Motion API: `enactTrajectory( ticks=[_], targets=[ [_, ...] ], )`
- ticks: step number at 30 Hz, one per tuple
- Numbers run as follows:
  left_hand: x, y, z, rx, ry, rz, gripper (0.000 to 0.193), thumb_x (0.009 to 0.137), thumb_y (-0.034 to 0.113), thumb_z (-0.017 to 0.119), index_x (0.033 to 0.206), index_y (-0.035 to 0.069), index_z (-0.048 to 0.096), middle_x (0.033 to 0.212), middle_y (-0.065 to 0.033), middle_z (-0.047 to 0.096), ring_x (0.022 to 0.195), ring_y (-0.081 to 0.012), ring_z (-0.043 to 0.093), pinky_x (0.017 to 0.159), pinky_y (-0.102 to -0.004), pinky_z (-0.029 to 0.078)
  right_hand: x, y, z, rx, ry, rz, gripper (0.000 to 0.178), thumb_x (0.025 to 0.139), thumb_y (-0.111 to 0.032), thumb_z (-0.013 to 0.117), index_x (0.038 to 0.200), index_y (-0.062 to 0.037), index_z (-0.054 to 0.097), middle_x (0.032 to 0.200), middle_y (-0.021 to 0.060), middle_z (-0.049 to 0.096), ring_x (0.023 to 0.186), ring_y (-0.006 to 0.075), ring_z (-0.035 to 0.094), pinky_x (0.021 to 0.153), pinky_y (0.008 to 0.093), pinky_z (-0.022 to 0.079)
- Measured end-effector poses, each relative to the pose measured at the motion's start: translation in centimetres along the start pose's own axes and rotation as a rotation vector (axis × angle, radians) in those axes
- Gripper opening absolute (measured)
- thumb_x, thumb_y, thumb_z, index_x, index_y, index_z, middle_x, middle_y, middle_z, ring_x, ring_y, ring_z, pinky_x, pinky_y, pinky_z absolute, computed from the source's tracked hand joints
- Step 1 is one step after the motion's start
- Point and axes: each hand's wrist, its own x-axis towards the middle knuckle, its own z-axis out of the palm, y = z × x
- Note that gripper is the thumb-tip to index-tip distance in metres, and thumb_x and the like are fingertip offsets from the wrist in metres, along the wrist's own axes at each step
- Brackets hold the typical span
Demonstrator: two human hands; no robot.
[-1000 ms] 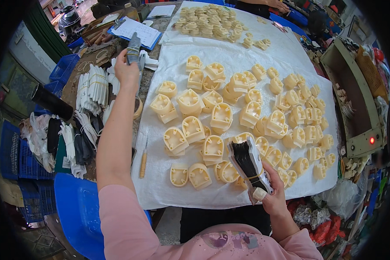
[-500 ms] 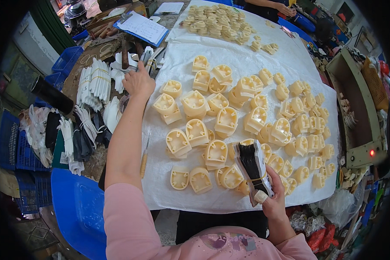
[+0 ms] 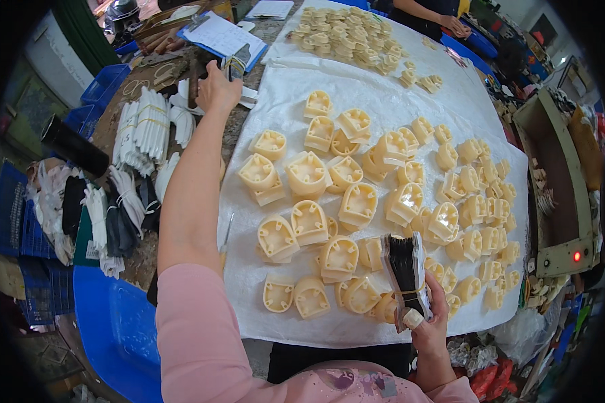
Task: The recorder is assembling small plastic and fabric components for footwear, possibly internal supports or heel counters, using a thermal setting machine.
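My right hand (image 3: 431, 321), its thumb wrapped in something pale, is closed round a banded bundle of black-and-white strips (image 3: 403, 265) at the near side of the table. Reaching far to the left, my left hand (image 3: 220, 91) closes on a smaller grey-and-white banded bundle (image 3: 235, 66) beside the blue clipboard (image 3: 225, 41); the fingertips are partly hidden. Between my arms, many cream D-shaped plastic cups (image 3: 308, 173) with small pegs inside sit on a white sheet (image 3: 249, 258), some stacked.
Bundles of white strips (image 3: 151, 124) lie left of my forearm. A thin tool (image 3: 226, 242) rests by the sheet's left edge, above a blue tub (image 3: 117, 329). Smaller cream pieces (image 3: 346, 33) cover the far end, near another person's hands (image 3: 456, 27). A metal box (image 3: 558, 181) stands right.
My left hand has moved farther away and lifted the grey-and-white bundle up against the clipboard. My right hand has shifted slightly right and nearer with its bundle.
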Motion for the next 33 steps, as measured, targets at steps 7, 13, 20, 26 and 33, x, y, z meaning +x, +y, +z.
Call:
enactTrajectory(
  ticks=[7, 13, 20, 26, 33],
  targets=[
    [-0.3, 1.4, 2.6, 0.248, 0.026, 0.346, 0.047, 0.076, 0.024, 0.063, 0.122, 0.024, 0.052, 0.113, -0.0134, 0.054, 0.106, -0.0292, 0.051, 0.087, -0.0484, 0.038, 0.2, 0.4, -0.7, -0.024, 0.078, -0.001, 0.075, 0.068, -0.016, 0.075, 0.130, 0.0029, 0.037, 0.118, 0.0120, 0.052, 0.102, 0.0166, 0.054, 0.083, 0.0273, 0.045],
    [-0.4, 1.8, 0.6, 0.498, -0.176, 0.422, 0.047, 0.078, 0.027, 0.061, 0.124, 0.028, 0.051, 0.117, -0.0054, 0.052, 0.113, -0.0256, 0.043, 0.088, -0.0461, 0.034, -0.1, 0.2, -1.1, -0.028, 0.079, -0.050, 0.073, 0.070, -0.015, 0.073, 0.131, 0.0028, 0.037, 0.119, 0.0118, 0.053, 0.106, 0.0174, 0.052, 0.091, 0.0299, 0.041],
    [-2.5, -0.3, -1.9, 0.287, -0.034, 0.508, 0.043, 0.077, 0.025, 0.061, 0.120, 0.025, 0.055, 0.118, -0.0084, 0.053, 0.111, -0.0292, 0.047, 0.086, -0.0526, 0.035, -1.3, -0.9, -1.3, 0.060, -0.024, -0.021, 0.070, 0.073, -0.015, 0.070, 0.133, -0.0006, 0.036, 0.105, 0.0082, 0.057, 0.084, 0.0117, 0.057, 0.065, 0.0245, 0.048],
    [-12.3, 1.8, -12.3, -0.374, -0.307, 0.637, 0.027, 0.084, 0.019, 0.054, 0.105, 0.006, 0.064, 0.093, -0.0063, 0.064, 0.087, -0.0187, 0.059, 0.079, -0.0314, 0.045, -1.0, -1.3, 0.1, 0.405, -0.375, -0.006, 0.064, 0.085, -0.015, 0.056, 0.139, -0.0067, 0.024, 0.101, 0.0162, 0.059, 0.061, 0.0173, 0.058, 0.050, 0.0270, 0.046],
    [-34.3, 0.4, -16.5, -1.028, -1.060, 0.249, 0.063, 0.084, 0.041, 0.057, 0.127, -0.003, 0.044, 0.114, -0.0126, 0.058, 0.099, -0.0178, 0.056, 0.088, -0.0291, 0.041, -3.4, 0.7, 2.2, 0.539, -0.571, 0.106, 0.057, 0.089, -0.026, 0.050, 0.137, -0.0065, 0.027, 0.095, 0.0176, 0.061, 0.059, 0.0174, 0.059, 0.047, 0.0241, 0.045]
  ],
)
